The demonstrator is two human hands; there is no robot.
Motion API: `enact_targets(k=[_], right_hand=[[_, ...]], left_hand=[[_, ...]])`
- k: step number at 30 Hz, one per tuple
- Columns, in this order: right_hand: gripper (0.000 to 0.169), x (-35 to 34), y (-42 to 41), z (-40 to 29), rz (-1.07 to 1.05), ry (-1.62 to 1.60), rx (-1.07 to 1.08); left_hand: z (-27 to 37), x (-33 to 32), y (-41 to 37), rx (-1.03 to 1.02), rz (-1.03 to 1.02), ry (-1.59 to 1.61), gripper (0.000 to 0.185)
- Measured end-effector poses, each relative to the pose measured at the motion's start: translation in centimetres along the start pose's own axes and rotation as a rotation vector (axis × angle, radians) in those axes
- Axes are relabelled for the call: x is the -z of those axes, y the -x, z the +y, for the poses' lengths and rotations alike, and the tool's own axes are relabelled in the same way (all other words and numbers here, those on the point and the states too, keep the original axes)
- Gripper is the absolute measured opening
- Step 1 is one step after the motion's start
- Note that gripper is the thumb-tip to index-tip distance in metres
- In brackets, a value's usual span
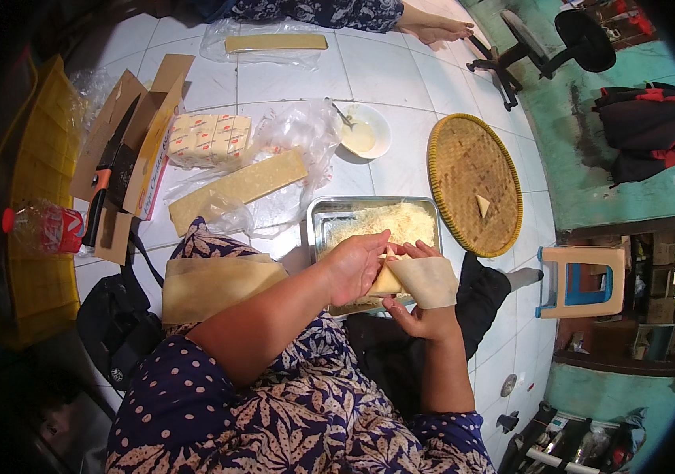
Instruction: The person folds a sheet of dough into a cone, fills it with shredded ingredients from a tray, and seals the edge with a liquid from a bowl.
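Over a metal tray (315, 222) of shredded cheese (400, 220), my left hand (356, 265) and my right hand (417, 308) hold a thin dough strip (429, 281) between them. One end of the strip is folded into a pointed shape, and the rest lies across the back of my right hand. The fingertips partly hide the fold. More flat dough sheets (213, 287) rest on my lap, under my left forearm. Beyond the tray, a bowl (382, 133) holds a pale paste and a spoon. One folded triangle (483, 206) lies on a round woven bamboo tray (462, 154).
Left of the metal tray, a stack of dough strips (242, 189) lies on plastic, near wrapped blocks (210, 139). An orange-and-black-handled knife (100, 189) rests at an open cardboard box (156, 142). A plastic bottle (47, 226) is far left. Another person's feet (435, 26) show at the top.
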State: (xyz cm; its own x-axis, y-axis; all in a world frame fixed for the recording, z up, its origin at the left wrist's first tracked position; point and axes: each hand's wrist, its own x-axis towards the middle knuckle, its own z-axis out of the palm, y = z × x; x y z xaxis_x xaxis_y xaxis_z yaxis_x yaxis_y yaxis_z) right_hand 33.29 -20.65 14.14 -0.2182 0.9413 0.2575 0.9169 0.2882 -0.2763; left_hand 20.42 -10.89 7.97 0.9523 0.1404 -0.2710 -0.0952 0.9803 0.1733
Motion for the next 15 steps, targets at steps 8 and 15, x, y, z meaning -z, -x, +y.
enact_targets(k=[8, 15], right_hand=[[0.043, -2.3, 1.4, 1.7, 0.040, -0.007, -0.069], [0.035, -5.2, 2.1, 2.2, 0.259, -0.544, -0.403]], left_hand=[[0.2, 0.8, -0.5, -0.008, 0.004, -0.015, 0.037], [0.8, 0.3, -0.7, -0.050, 0.239, -0.175, 0.048]])
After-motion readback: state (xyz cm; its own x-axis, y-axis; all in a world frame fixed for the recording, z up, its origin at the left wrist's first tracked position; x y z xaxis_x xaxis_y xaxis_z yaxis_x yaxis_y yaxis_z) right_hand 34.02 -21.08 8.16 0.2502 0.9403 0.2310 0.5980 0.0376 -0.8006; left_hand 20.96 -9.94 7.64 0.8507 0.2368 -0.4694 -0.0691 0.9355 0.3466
